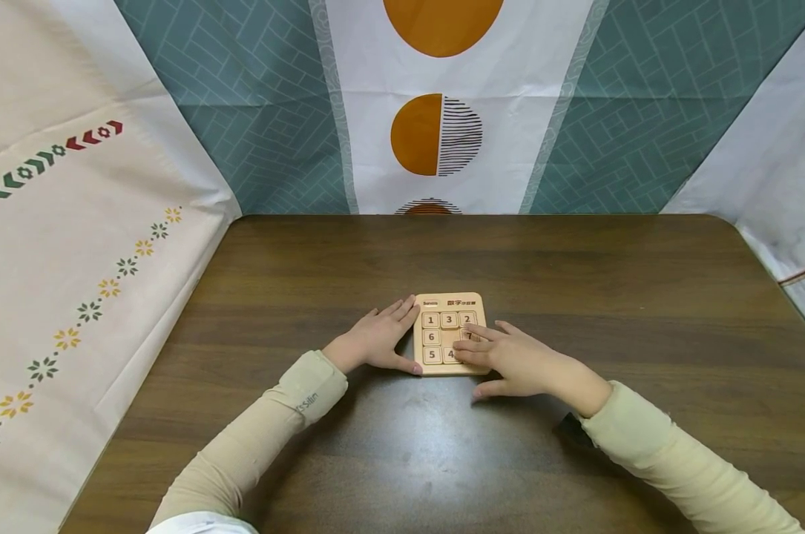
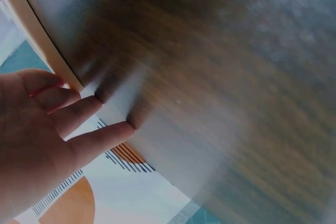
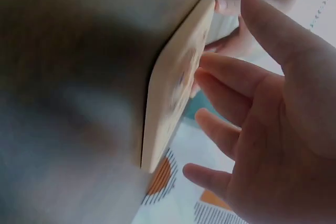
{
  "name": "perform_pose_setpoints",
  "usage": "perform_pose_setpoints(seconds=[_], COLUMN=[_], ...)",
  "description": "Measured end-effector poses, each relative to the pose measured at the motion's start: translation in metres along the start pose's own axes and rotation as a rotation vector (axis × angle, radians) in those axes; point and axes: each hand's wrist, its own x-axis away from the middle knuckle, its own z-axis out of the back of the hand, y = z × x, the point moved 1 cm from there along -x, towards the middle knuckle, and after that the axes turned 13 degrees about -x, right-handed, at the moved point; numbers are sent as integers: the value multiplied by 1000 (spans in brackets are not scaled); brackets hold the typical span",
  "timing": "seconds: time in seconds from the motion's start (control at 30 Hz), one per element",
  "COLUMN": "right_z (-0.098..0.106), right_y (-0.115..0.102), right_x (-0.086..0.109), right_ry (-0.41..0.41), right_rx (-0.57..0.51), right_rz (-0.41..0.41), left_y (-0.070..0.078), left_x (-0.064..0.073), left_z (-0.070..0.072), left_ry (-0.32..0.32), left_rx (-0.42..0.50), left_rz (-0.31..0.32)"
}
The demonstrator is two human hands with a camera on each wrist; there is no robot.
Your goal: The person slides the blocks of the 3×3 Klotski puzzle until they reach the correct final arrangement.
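Observation:
A pale wooden sliding number puzzle (image 1: pixel 442 370) lies flat on the table. Its top row reads 1, 3, 2; a 6 tile (image 1: pixel 432 337) and a partly covered 7 flank the vacant middle slot, with 5 and 4 below. The bottom right corner is hidden under fingers. My left hand (image 1: pixel 382 338) rests along the puzzle's left edge, fingers extended, thumb at the lower left corner. From the right, my right hand (image 1: pixel 521 360) reaches over the board, its fairly straight fingertips on the tiles near 7 and 4. In the right wrist view, its thumb stands apart from the board.
The dark wooden table (image 1: pixel 309 259) extends around the puzzle on all sides. Behind its far edge hangs a patterned cloth (image 1: pixel 262 111) in teal and white with orange circles. A cream cloth (image 1: pixel 55 267) with small flower motifs hangs at the left.

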Motion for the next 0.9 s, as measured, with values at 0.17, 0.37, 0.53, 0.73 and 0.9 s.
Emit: perform_pose_setpoints(seconds=[0.17, 0.37, 0.53, 0.73, 0.9], right_z=[-4, 1, 1, -7, -9], right_y=[-2, 6, 6, -11, -15], right_x=[-4, -14, -19, -23, -22], right_ry=[-10, 0, 11, -23, -29], right_rx=[36, 33, 18, 38, 55], right_rz=[-4, -44, -41, 63, 64], left_y=[0, 0, 1, 1, 0], left_x=[0, 0, 0, 0, -1], left_z=[0, 0, 0, 0, 0], left_ry=[12, 2, -16, -7, 4], left_rx=[-6, 0, 13, 10, 0], left_rz=[-2, 3, 6, 0, 1])
